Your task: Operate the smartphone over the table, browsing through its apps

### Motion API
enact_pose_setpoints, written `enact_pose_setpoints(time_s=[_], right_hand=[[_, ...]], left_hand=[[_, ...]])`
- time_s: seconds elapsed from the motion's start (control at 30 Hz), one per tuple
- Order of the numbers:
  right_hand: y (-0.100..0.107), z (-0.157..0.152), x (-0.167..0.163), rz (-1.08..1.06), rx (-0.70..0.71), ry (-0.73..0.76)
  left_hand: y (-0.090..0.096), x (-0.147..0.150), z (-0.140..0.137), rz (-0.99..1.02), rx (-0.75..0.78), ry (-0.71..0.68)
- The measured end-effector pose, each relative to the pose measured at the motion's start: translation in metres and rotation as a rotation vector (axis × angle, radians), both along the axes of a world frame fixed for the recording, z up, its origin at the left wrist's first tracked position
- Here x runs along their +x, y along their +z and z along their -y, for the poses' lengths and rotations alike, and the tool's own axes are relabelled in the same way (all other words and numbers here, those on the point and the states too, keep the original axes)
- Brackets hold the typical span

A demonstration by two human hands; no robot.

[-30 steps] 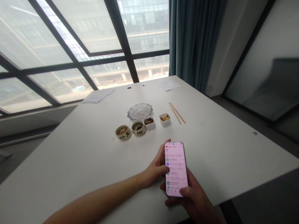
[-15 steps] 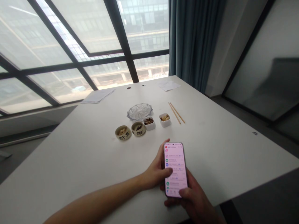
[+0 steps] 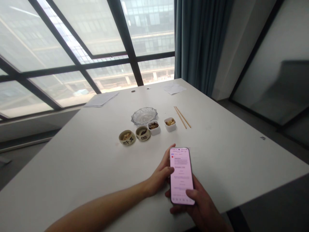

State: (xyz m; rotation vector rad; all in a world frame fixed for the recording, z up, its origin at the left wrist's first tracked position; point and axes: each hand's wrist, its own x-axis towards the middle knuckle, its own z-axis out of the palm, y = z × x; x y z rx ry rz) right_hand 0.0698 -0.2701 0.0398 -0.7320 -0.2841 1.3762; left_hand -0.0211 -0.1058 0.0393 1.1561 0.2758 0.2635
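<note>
The left hand (image 3: 158, 177) and the right hand (image 3: 202, 204) both hold a phone (image 3: 181, 183) over the near part of the white table (image 3: 96, 161). The left hand curls around its left side, thumb on the screen's edge. The right hand grips the bottom right corner, thumb on the screen and fingers underneath. The screen is pinkish with lines of writing, too small and blurry to read.

Past the phone stands a round bowl (image 3: 127, 141) with big black Chinese letters, 卧龙. The round bowl beside it (image 3: 144, 138) has black letters too; one looks like 雏. Next come a white cup with dark bits (image 3: 154, 130) and a white cup with yellow bits (image 3: 171, 128). A clear glass bowl (image 3: 144, 116) sits behind them, and two chopsticks (image 3: 182, 117) lie on the right.
</note>
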Motion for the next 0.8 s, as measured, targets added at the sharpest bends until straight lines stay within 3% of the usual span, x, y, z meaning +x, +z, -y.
enact_pose_setpoints(time_s=[0.13, 0.37, 0.8], right_hand=[[0.001, -0.001, -0.001, -0.004, -0.012, -0.016], [-0.002, -0.004, -0.002, -0.036, -0.079, -0.066], [-0.001, -0.003, -0.001, -0.032, -0.044, -0.028]], left_hand=[[0.006, 0.002, 0.004, -0.031, 0.001, 0.054], [0.021, 0.002, 0.003, 0.017, -0.210, -0.110], [0.022, 0.001, 0.006, 0.058, -0.138, -0.096]])
